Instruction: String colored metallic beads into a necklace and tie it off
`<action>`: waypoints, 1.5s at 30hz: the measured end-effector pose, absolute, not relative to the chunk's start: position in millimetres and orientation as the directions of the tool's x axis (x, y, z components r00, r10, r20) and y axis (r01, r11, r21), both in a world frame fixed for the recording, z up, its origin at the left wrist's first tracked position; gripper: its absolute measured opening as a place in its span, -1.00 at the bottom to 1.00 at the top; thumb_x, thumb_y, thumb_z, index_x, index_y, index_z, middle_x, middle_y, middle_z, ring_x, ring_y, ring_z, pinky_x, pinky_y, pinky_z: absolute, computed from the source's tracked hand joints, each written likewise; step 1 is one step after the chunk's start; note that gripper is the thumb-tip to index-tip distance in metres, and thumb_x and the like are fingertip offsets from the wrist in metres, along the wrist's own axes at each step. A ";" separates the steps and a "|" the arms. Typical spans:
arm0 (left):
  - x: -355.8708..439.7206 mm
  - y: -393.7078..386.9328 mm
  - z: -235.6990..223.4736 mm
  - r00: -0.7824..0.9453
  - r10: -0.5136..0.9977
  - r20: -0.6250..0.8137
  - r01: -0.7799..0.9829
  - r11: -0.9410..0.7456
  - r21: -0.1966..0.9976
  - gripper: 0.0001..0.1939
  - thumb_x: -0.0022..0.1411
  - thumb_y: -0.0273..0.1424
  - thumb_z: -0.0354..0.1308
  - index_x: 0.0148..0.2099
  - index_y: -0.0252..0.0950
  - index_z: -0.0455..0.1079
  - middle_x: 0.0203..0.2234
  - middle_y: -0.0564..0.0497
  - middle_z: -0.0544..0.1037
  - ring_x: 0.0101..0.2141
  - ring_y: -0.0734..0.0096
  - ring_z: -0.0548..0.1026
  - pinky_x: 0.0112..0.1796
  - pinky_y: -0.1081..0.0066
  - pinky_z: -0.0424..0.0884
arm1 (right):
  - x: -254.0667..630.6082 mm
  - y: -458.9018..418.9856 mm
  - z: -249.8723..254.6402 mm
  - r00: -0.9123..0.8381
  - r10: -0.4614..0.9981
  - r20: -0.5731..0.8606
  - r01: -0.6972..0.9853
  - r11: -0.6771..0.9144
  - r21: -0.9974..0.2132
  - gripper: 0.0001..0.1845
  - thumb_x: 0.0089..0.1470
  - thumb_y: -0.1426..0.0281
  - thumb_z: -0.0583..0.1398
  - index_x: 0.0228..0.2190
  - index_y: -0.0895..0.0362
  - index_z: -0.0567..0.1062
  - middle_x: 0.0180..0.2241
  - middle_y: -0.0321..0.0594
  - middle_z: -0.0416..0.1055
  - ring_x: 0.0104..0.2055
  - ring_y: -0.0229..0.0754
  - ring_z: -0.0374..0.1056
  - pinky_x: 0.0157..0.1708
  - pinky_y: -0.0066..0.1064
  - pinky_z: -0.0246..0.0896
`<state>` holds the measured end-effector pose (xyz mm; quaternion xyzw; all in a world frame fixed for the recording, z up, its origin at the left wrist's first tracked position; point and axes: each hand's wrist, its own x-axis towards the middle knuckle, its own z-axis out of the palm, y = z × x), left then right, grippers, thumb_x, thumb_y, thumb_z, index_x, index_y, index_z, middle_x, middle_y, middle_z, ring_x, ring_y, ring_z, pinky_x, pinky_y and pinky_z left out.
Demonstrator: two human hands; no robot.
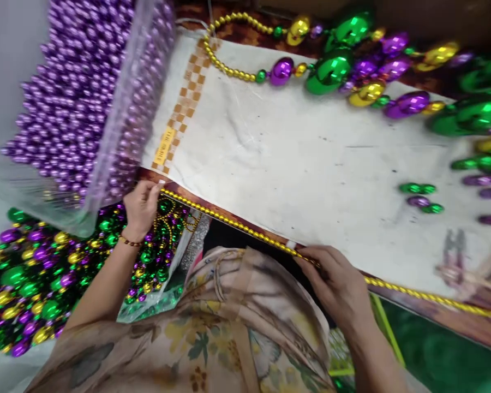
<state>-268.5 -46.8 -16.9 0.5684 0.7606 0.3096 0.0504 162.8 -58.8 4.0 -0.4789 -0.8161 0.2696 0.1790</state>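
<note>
A strand of small gold beads (245, 228) lies stretched along the near edge of a table covered with a white cloth (294, 164). My left hand (141, 210) pinches the strand's left end at the cloth's corner. My right hand (337, 284) is closed on the same strand further right, fingers pressing it against the table edge. The strand runs on past my right hand toward the right edge of the view.
A clear bag of purple beads (85, 93) stands at the left. Below it lies a pile of green, purple and gold beads (33, 278). Large green, purple and gold bead necklaces (352, 71) lie along the cloth's far side; loose beads (419, 196) and pliers (454, 245) lie right.
</note>
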 end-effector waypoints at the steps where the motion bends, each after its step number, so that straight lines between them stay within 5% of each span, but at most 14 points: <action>1: -269.0 -47.0 -16.9 -0.376 0.891 0.256 0.828 0.199 0.525 -0.78 0.24 -0.28 0.21 -0.39 -0.31 0.44 -0.63 0.11 0.41 -0.60 0.57 0.23 -0.51 0.50 0.17 | 161.6 -58.7 5.4 -0.467 0.884 0.020 0.691 0.378 -0.616 -0.86 0.34 0.33 0.15 -0.18 0.12 0.48 -0.25 -0.15 0.52 -0.22 -0.14 0.49 -0.28 -0.36 0.39; 14: -267.3 -46.1 -18.3 -0.413 0.862 0.295 0.820 0.210 0.533 -0.78 0.17 -0.29 0.24 -0.40 -0.36 0.46 -0.64 0.13 0.39 -0.60 0.59 0.27 -0.49 0.52 0.17 | 151.3 -63.1 7.8 -0.355 0.933 -0.055 0.794 0.270 -0.544 -0.71 0.37 0.23 0.11 -0.19 0.07 0.61 -0.32 -0.19 0.52 -0.28 -0.16 0.43 -0.38 -0.39 0.22; 31: -271.5 -46.3 -23.0 -0.411 0.865 0.287 0.814 0.207 0.543 -0.78 0.17 -0.25 0.28 -0.40 -0.29 0.43 -0.65 0.15 0.40 -0.60 0.56 0.26 -0.50 0.48 0.18 | 134.3 -47.1 28.0 -0.232 0.887 -0.399 0.903 0.043 -0.428 -0.78 0.24 0.29 0.15 -0.37 0.05 0.57 -0.33 -0.22 0.47 -0.24 -0.14 0.41 -0.44 -0.40 0.08; 37: -262.9 -45.8 -17.7 -0.297 0.898 0.325 0.833 0.077 0.548 -0.75 0.29 -0.30 0.18 -0.43 -0.29 0.39 -0.66 0.14 0.37 -0.63 0.58 0.25 -0.54 0.48 0.15 | 142.7 -47.3 18.1 -0.267 0.903 -0.337 0.878 0.084 -0.470 -0.68 0.25 0.15 0.11 -0.37 -0.01 0.59 -0.30 -0.23 0.52 -0.33 -0.11 0.44 -0.55 -0.39 0.14; 45: -257.6 -47.5 -18.7 -0.335 0.896 0.291 0.823 0.127 0.554 -0.70 0.36 -0.26 0.13 -0.41 -0.26 0.31 -0.67 0.18 0.22 -0.64 0.59 0.16 -0.56 0.47 0.09 | 148.0 -45.0 8.8 -0.310 0.917 -0.252 0.856 0.153 -0.495 -0.62 0.23 0.03 0.08 -0.42 -0.08 0.57 -0.37 -0.24 0.53 -0.46 -0.08 0.42 -0.70 -0.36 0.11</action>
